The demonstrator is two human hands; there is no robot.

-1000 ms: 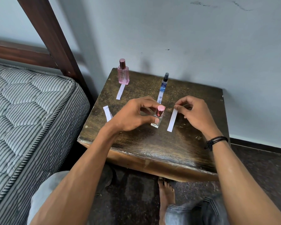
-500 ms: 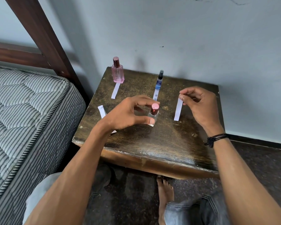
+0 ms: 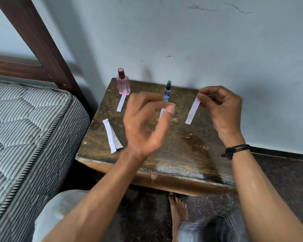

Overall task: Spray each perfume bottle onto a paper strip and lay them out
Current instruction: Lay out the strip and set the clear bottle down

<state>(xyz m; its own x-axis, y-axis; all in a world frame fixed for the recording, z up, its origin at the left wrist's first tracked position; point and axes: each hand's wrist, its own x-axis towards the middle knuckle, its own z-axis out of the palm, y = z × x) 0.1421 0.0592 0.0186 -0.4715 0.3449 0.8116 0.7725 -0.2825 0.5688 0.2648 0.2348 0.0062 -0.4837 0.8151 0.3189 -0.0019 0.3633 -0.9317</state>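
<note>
Perfume bottles stand upright along the far edge of the bench [image 3: 182,151]: a pink bottle [image 3: 123,84] at far left and a slim blue bottle [image 3: 168,91] near the middle. A laid strip [image 3: 121,103] lies just in front of the pink one. A second strip [image 3: 162,113] in front of the blue one is half hidden by the left hand [image 3: 145,124]. That hand hangs over the middle of the bench, blurred, fingers curled toward the thumb; I cannot tell whether it holds anything. The right hand [image 3: 220,109] pinches the top end of a held strip [image 3: 192,110] at far right. The paper slants downward, and I cannot tell whether its lower end touches the wood. Two spare strips [image 3: 112,137] lie overlapping at near left, beside the mattress [image 3: 24,128].

The likeliest trouble is the left hand: it is close to the tall, narrow blue bottle, and a knock would probably topple it and scatter the paper beneath. The laid strips are light and unweighted, so a brush of the hand could shift them and lose which strip belongs to which bottle. The held strip is gripped only at its tip, so it may swing away from a spray, or the mist may wet the fingers instead
</note>
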